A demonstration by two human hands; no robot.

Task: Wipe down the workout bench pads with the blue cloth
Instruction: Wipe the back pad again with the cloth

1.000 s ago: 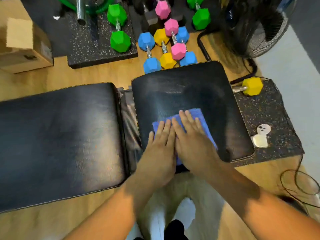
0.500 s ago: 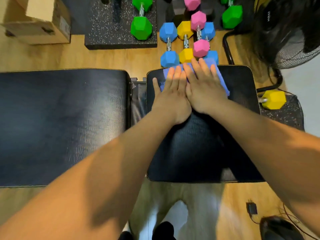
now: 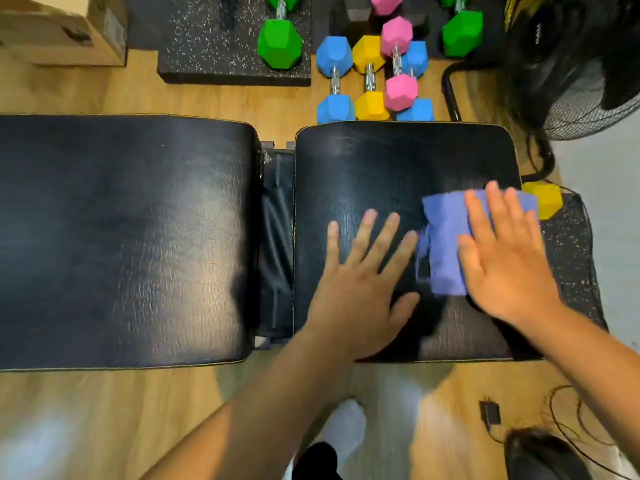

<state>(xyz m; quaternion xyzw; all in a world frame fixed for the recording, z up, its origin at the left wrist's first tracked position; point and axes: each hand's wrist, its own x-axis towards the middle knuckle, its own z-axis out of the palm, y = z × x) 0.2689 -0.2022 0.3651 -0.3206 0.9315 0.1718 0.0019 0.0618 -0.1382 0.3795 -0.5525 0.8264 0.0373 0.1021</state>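
My right hand (image 3: 504, 258) lies flat and spread on the blue cloth (image 3: 445, 244), palm down, fingers straight rather than curled, pressing it onto the smaller seat pad (image 3: 381, 174) near that pad's right edge. The cloth is bunched and partly hidden under my palm; only its left half and a strip past my fingertips show, and its far corner reaches the pad's edge. Motion blur softens my right hand, so its outline is hard to read. My left hand (image 3: 360, 289) rests open and empty on the same pad, fingers fanned, with the little finger just beside the cloth's left edge; whether it touches the cloth I cannot tell. The long back pad (image 3: 121, 237) lies to the left, cut off by the frame's left edge, with a dark gap (image 3: 277, 237) between the two pads where frame tubes are dimly seen. Beyond the seat pad sit coloured dumbbells (image 3: 370, 77), the nearest ones partly hidden behind the pad's far edge. A yellow dumbbell (image 3: 547, 200) peeks out just right of the cloth, its handle hidden. A black fan (image 3: 571, 71) is cropped at the upper right, and a cardboard box (image 3: 65, 32) at the upper left.
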